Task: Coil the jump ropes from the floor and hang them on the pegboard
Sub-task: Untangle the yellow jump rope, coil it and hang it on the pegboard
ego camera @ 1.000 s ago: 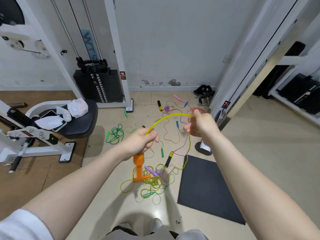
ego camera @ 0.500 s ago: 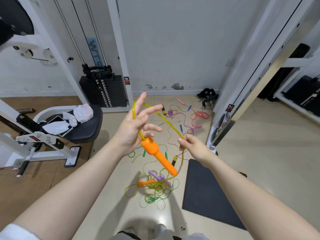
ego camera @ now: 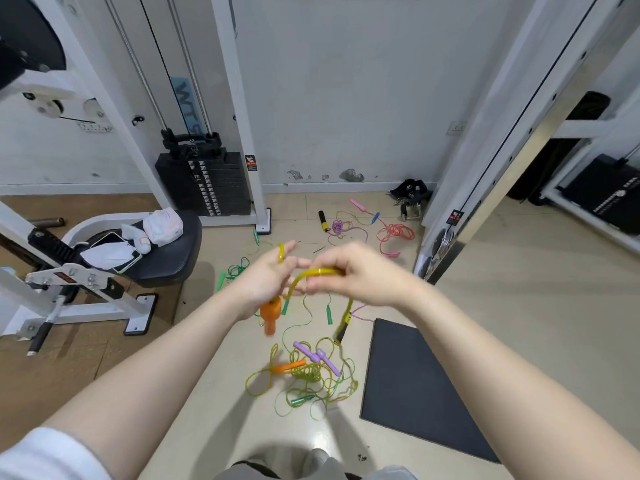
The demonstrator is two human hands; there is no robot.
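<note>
Coiling the first rope, the yellow one, with nothing hung yet.

My left hand (ego camera: 266, 282) grips the yellow jump rope (ego camera: 313, 274) with its orange handle (ego camera: 270, 313) hanging below; my right hand (ego camera: 360, 275), at 3 o'clock from it, pinches the cord to lay a loop. At 6 o'clock its other orange handle (ego camera: 289, 366) lies in the floor tangle; green (ego camera: 235, 270), pink (ego camera: 394, 235) and purple ropes (ego camera: 337, 226) wait at 12. No pegboard is in view.

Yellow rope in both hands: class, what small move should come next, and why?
Probably lay the arc pinched by the right hand over the left hand. The yellow rope already loops its fingers, the orange handle hangs below, and rope trails floorward.
</note>
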